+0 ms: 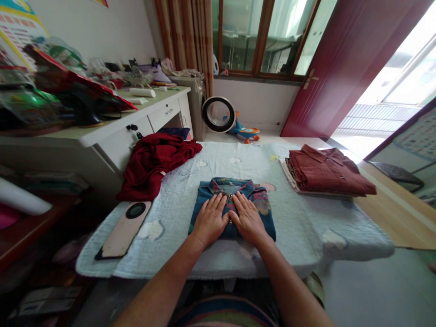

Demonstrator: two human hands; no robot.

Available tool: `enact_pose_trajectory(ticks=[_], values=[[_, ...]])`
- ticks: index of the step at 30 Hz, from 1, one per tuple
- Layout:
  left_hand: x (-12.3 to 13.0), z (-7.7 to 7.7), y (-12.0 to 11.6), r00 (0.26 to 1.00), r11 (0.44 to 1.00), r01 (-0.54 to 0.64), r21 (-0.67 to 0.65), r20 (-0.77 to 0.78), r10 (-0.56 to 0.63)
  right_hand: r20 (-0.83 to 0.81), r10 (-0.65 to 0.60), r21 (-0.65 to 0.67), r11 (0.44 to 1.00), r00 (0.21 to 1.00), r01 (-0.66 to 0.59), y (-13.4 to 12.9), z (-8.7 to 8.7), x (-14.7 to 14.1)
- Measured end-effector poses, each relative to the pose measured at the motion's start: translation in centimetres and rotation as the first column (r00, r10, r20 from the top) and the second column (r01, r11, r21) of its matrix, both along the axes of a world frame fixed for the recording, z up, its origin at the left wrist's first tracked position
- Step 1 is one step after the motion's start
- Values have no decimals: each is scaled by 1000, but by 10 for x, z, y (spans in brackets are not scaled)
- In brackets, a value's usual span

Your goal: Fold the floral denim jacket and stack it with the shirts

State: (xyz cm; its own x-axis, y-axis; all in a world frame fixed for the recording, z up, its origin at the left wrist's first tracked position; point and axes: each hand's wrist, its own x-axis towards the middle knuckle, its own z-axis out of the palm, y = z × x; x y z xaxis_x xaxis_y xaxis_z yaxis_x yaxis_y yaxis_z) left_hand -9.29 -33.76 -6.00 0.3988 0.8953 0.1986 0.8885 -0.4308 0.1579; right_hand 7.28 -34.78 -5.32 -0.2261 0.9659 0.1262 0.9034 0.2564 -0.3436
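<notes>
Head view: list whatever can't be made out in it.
All in the head view:
Blue shirt: part of its front, hidden under the left hand and right hand.
Lower garments: mostly covered by the rust-red shirt.
Dark red cloth: full shape, lost in its folds.
Wall poster: cut off by the left edge, lettering blurred.

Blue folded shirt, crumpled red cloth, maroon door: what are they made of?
Blue folded shirt: probably denim or similar cotton, matte; crisp collar, small shiny fasteners.
Crumpled red cloth: soft, thin fabric, fiber unclear; it slumps into loose folds.
Maroon door: painted metal or wood, can't tell; smooth, slight sheen.
</notes>
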Motion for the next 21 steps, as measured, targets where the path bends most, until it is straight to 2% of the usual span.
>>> enact_pose_trajectory(ticks=[15, 21], values=[[-24, -5, 2, 997, 997, -78, -5, -1, 78, 70, -58, 18, 998, 996, 57, -3, -10, 21], [-39, -9, 4, 991, 990, -134, -48, 12, 135, 73, -78, 42, 996, 994, 75, -4, -12, 25]])
